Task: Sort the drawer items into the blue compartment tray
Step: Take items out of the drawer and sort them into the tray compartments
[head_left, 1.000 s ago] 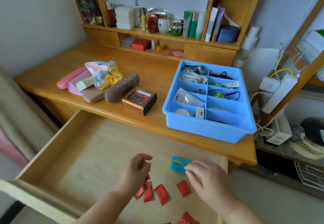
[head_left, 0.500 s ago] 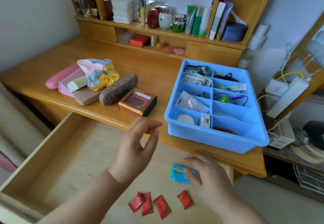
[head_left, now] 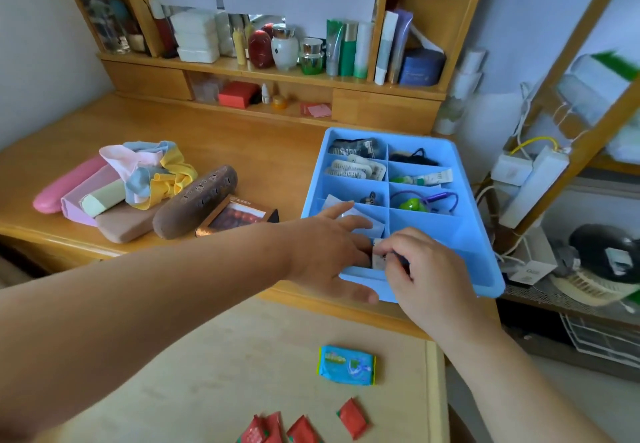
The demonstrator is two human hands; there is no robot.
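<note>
1. While both hands reached over the near edge of the blue compartment tray, the tray sat on the wooden surface, right of centre, just behind the open drawer.
2. Tray: light blue plastic, rectangular, split by thin dividers into two columns of compartments, with a raised rim.
3. Tray contents, far to near: dark packet and black cord in the farthest row; white blister strips left and a white tube right in the next; a small dark piece left and a green ball with purple loop right in the third; a clear plastic bag in a nearer left compartment.
4. Left hand: fingers straight and spread, laid over the near-left compartments, touching the clear bag. Nothing gripped.
5. Right hand: fingers curled, grip pinching a small white item over the near-left compartment, just beside the left fingertips. Item's markings too small to read.
6. Drawer: a blue wrapped packet lay flat near the right side; four red sachets lay near the bottom edge of view, three close together and one apart to the right.
7. Surface, left of tray: brown case, printed box, pink cases and bunched pastel cloth.
</note>
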